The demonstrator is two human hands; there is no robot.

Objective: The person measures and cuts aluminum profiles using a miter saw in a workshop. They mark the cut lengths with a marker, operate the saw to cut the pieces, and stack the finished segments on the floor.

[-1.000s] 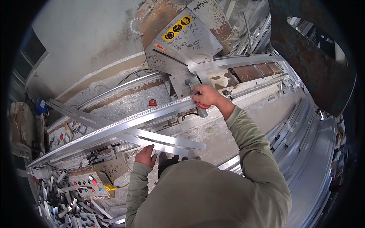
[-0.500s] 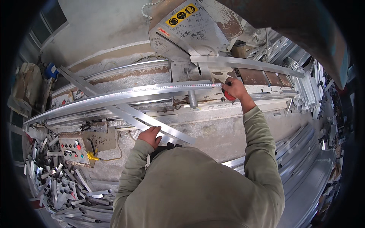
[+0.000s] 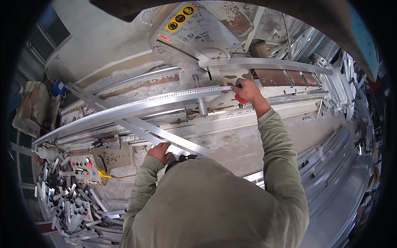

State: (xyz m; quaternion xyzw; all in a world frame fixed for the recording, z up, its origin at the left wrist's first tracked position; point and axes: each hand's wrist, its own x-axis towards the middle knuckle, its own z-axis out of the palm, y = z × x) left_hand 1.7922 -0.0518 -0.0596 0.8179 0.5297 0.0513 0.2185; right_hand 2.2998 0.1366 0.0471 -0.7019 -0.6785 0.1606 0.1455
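Right hand [image 3: 247, 91]: gripped a red-cased, white-bladed tape measure [image 3: 240, 99], whose blade ran leftward along a long, straight-edged silver metal bar [image 3: 173, 100] ahead of both hands. Left hand [image 3: 158, 152]: lay on a flat, pale silver metal strip [image 3: 142, 133], firmness of hold indeterminable. Sound measuring, by judgement, called for a taut blade, parallel to the bar, read squarely at its end.

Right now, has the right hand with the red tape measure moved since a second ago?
Yes, rightward: the right hand covered part of the metal cylinder a second ago, and now sits clear to its right.
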